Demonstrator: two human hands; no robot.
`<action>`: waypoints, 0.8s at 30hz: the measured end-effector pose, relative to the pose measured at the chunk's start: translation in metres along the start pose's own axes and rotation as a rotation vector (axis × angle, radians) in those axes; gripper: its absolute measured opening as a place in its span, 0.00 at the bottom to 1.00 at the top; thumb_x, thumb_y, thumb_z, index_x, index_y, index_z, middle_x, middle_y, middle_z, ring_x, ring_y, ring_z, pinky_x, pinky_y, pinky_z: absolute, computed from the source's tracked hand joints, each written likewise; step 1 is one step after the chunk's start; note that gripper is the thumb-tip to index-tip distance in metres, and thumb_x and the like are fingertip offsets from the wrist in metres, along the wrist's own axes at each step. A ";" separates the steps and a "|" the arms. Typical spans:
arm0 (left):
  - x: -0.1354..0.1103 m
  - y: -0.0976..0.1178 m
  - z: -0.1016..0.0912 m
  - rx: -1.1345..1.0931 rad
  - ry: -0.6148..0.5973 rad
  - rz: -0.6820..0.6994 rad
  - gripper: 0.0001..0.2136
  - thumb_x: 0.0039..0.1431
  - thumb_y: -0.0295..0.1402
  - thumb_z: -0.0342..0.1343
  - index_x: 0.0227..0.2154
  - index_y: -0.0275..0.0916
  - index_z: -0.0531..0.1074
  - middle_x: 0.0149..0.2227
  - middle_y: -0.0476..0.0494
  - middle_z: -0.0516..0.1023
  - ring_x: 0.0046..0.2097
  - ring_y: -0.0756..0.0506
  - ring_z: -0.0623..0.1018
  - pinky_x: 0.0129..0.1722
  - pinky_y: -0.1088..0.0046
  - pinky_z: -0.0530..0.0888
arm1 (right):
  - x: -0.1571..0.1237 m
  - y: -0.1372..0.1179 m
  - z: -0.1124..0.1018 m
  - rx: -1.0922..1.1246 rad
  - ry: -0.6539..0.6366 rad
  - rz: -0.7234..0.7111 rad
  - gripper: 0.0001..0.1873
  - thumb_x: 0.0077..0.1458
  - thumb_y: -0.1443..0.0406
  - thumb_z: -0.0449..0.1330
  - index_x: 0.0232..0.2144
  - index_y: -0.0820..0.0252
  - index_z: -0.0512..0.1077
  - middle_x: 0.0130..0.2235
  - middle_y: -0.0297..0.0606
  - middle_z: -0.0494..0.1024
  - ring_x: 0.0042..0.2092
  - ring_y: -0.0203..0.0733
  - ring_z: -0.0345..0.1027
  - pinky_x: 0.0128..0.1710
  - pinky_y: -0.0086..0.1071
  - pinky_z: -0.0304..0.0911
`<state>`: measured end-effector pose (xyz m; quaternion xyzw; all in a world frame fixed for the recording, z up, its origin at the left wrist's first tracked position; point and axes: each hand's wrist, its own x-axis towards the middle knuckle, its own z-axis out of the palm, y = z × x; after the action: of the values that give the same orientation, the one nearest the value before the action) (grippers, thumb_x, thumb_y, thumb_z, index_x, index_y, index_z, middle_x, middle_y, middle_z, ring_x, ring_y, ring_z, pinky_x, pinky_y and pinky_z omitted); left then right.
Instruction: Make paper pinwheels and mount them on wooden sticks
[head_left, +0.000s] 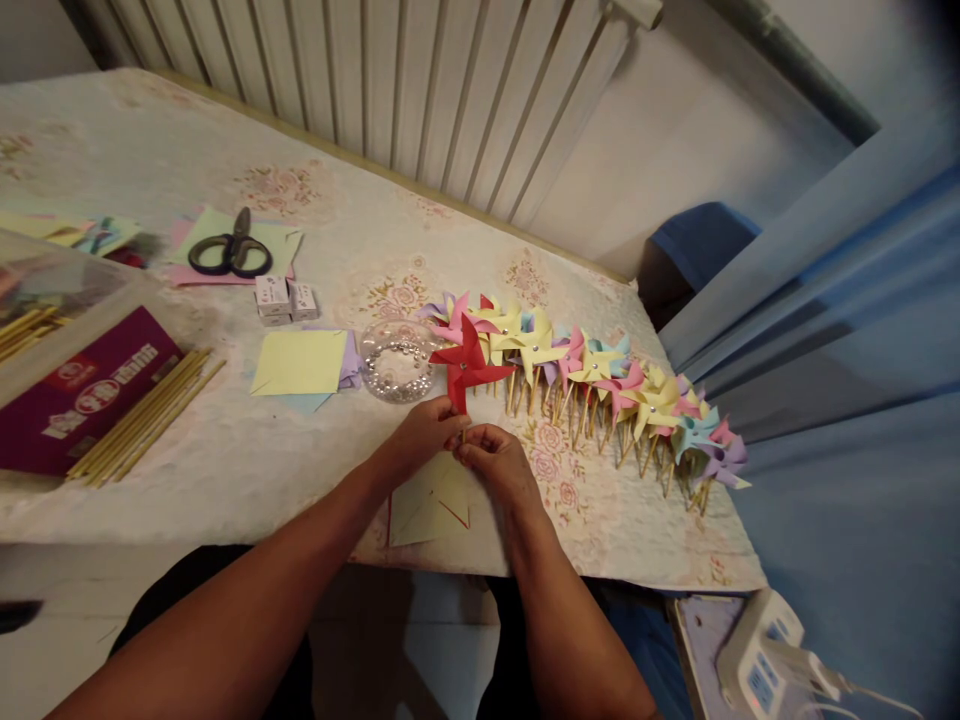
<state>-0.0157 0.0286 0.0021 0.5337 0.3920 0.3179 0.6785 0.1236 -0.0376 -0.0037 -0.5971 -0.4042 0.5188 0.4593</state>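
A red paper pinwheel [466, 366] stands upright just above my two hands, a pin at its centre. My left hand [424, 432] is closed, its fingers pinched at the pinwheel's lower edge. My right hand [493, 456] is closed too, pinching the thin wooden stick under the pinwheel. Both hands meet above cut yellow paper [429, 508] lying at the table's near edge. A row of several finished pastel pinwheels [600, 380] on sticks lies to the right.
A clear dish of pins [397, 362] sits left of the pinwheel. Yellow and purple paper squares [300, 362], small boxes [283, 298], scissors [229, 250] on paper, loose wooden sticks [146, 414] and a red box [67, 400] lie further left. A radiator [420, 90] stands behind the table.
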 end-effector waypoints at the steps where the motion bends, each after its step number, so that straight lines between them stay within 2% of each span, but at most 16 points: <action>1: 0.000 0.000 0.000 -0.005 -0.005 0.003 0.10 0.49 0.39 0.58 0.23 0.38 0.66 0.18 0.54 0.68 0.22 0.52 0.66 0.26 0.74 0.63 | 0.000 0.001 0.000 0.010 -0.008 -0.001 0.07 0.39 0.64 0.67 0.24 0.58 0.73 0.25 0.29 0.77 0.27 0.33 0.64 0.31 0.29 0.56; 14: -0.003 0.003 0.000 0.018 -0.033 0.016 0.09 0.50 0.38 0.57 0.24 0.38 0.66 0.19 0.53 0.69 0.23 0.51 0.68 0.26 0.74 0.64 | 0.002 0.005 -0.003 0.063 -0.081 0.003 0.09 0.39 0.64 0.68 0.27 0.57 0.74 0.33 0.35 0.82 0.33 0.37 0.71 0.38 0.31 0.62; 24: -0.003 0.003 0.000 -0.021 -0.050 0.052 0.10 0.48 0.38 0.59 0.25 0.38 0.67 0.21 0.54 0.68 0.24 0.52 0.66 0.26 0.74 0.62 | 0.001 0.005 -0.004 -0.006 -0.026 -0.007 0.08 0.41 0.62 0.68 0.23 0.57 0.74 0.26 0.32 0.77 0.29 0.36 0.66 0.33 0.31 0.59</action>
<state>-0.0175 0.0265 0.0057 0.5445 0.3574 0.3261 0.6851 0.1274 -0.0382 -0.0083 -0.5904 -0.4138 0.5238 0.4538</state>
